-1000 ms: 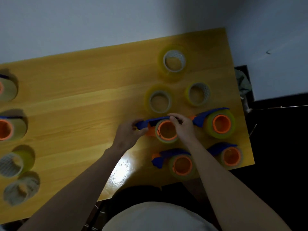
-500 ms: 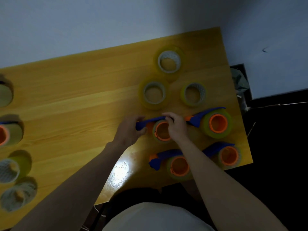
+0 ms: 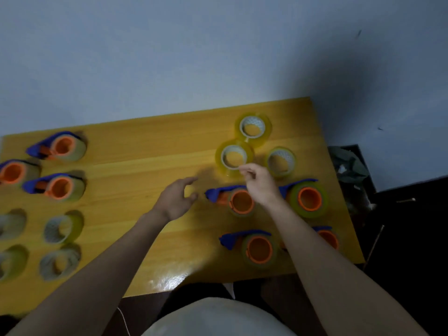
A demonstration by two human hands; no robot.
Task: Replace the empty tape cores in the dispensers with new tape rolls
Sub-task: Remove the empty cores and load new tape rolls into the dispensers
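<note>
My right hand [image 3: 260,186] hovers over the worktop [image 3: 145,170], its grip loosely curled, thumb and forefinger tips nearly together at the near rim of a new tape roll [image 3: 234,156]; whether they pinch that rim I cannot tell. My left hand [image 3: 175,198] hangs spread and holds nothing.

Taking the dispenser [image 3: 236,201] below my right wrist as landmark: it lies flat, blue handle pointing left, orange hub up, and my left hand is just left of that handle tip. Beyond it sit three clear yellowish rolls, the second [image 3: 253,127] farthest, the third [image 3: 281,162] to the right. A fuller dispenser [image 3: 308,198] lies right of it, another [image 3: 257,248] nearer me. Far to its left are more dispensers [image 3: 59,187] and blurred rolls [image 3: 60,229].
</note>
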